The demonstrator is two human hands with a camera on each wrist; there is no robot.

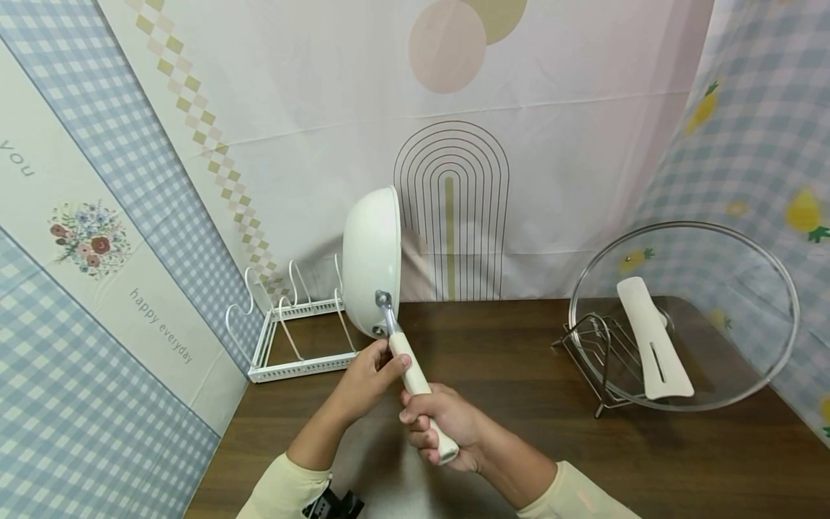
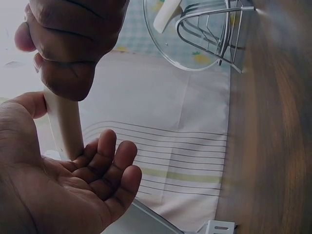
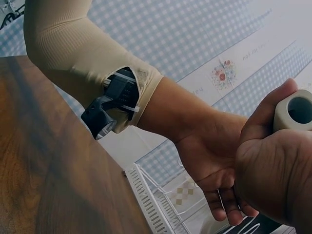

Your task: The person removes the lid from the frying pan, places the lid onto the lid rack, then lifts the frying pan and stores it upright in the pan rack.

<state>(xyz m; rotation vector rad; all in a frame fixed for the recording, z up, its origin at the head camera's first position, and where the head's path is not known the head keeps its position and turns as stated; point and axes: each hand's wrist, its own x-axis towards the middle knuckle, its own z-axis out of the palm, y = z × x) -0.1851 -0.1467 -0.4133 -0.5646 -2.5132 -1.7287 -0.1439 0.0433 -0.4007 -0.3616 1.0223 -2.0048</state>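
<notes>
A: Status on the pan (image 1: 372, 263)?

B: You've got it up on edge, off the table (image 1: 532, 360), bowl facing right, base toward the white wire rack (image 1: 285, 339). It sits just right of the rack, above its right end. Can't tell if it's touching the wires.

A: Right hand (image 1: 447, 425)?

B: Clenched around the cream handle (image 1: 415, 375) at its lower end. Your fingers wrap it fully; the right wrist view shows the hollow handle tip (image 3: 298, 111) sticking out past your fist.

A: Left hand (image 1: 369, 375)?

B: Higher up the handle, near the metal bracket (image 1: 385, 311). The left wrist view shows your palm open, fingers (image 2: 108, 170) relaxed and only loosely bent, with the handle (image 2: 63, 129) lying against the palm side. Thumb rests along it in the head view. Supporting, not gripping.

A: Anything else on the table?

B: Glass lid (image 1: 687, 317) with a cream grip (image 1: 651, 339), leaning in a metal stand (image 1: 596, 353) at the right, well apart from the pan. Patterned cloth backdrop (image 1: 454, 144) behind. Wrist-mounted camera (image 3: 109, 109) strapped over your left sleeve (image 3: 73, 53).
</notes>
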